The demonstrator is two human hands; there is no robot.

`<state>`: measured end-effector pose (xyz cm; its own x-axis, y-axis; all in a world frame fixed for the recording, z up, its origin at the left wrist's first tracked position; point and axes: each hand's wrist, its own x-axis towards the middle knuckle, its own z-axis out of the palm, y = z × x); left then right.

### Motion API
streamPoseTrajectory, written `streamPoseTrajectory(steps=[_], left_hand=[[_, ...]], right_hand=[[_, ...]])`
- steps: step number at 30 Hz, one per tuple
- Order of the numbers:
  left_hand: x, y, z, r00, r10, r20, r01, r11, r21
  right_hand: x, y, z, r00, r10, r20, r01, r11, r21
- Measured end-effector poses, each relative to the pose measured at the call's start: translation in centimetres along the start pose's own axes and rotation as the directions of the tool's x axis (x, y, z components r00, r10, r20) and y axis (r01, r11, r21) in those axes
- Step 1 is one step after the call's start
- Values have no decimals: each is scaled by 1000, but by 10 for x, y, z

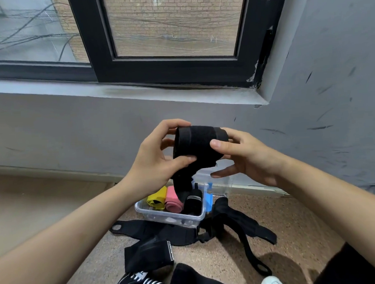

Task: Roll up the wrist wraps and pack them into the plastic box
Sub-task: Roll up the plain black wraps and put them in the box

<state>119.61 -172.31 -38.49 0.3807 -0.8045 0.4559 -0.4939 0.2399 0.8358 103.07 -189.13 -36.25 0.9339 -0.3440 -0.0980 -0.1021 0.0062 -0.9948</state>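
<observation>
Wrist wrap (pixel 198 144) held in mid-air above the plastic box (pixel 171 215)
Left hand (pixel 157 160) and right hand (pixel 245 156) both grip the black roll; its loose tail hangs toward the box on the floor

Black wrist wrap (pixel 200 144) half-rolled above clear plastic box (pixel 170 216).

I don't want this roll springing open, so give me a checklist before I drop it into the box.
1. Left hand and right hand both grip the black roll: ok.
2. Wrap fully wound: not ok, its tail hangs below the roll.
3. Plastic box open: ok.
4. Room beside the yellow roll, pink roll and striped black roll: cannot tell.
5. Floor wraps all rolled: not ok, they lie loose.
</observation>
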Motion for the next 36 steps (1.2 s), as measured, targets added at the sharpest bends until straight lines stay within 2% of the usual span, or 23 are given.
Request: streamPoseTrajectory(steps=[6, 8, 10, 12, 16, 18, 22, 24, 27, 29, 31, 36], left_hand=[[2, -4, 7, 996, -91, 16, 91, 996, 20], [3, -5, 6, 977, -211, 44, 213, 976, -51], [4, 0, 5, 906, -397, 143, 420, 883, -209], [5, 5, 3, 828, -501, 253, 558, 784, -273], [8, 11, 1, 757, -561, 334, 653, 648, -391], [8, 13, 2, 755, -583, 302, 654, 626, -425], [8, 14, 2, 776, -586, 235, 616, 624, -480], [7, 14, 1, 789, -573, 223, 598, 632, -492], [6, 13, 0, 829, -521, 201, 549, 692, -469], [6, 12, 0, 858, -480, 183, 507, 730, -460], [6, 11, 0, 882, -445, 156, 467, 774, -428], [2, 2, 2, 929, -355, 101, 369, 886, -282]], right_hand=[[2, 5, 4, 998, -34, -60, 44, 983, 177], [2, 6, 4, 994, -69, -79, 82, 981, 173], [2, 6, 3, 989, -112, -96, 124, 982, 140], [3, 8, 2, 980, -154, -122, 166, 982, 90], [5, 15, 1, 951, -270, -148, 258, 962, -95], [5, 16, 1, 939, -316, -133, 290, 939, -185], [4, 14, 2, 939, -331, -98, 301, 923, -240], [3, 11, 3, 960, -263, -92, 247, 956, -159], [4, 6, 4, 994, -73, -85, 80, 993, 83], [3, 5, 3, 1000, -2, -30, 5, 992, 125], [2, 5, 4, 999, 35, 30, -40, 983, 180], [5, 7, 9, 998, 55, -19, -46, 948, 315]])
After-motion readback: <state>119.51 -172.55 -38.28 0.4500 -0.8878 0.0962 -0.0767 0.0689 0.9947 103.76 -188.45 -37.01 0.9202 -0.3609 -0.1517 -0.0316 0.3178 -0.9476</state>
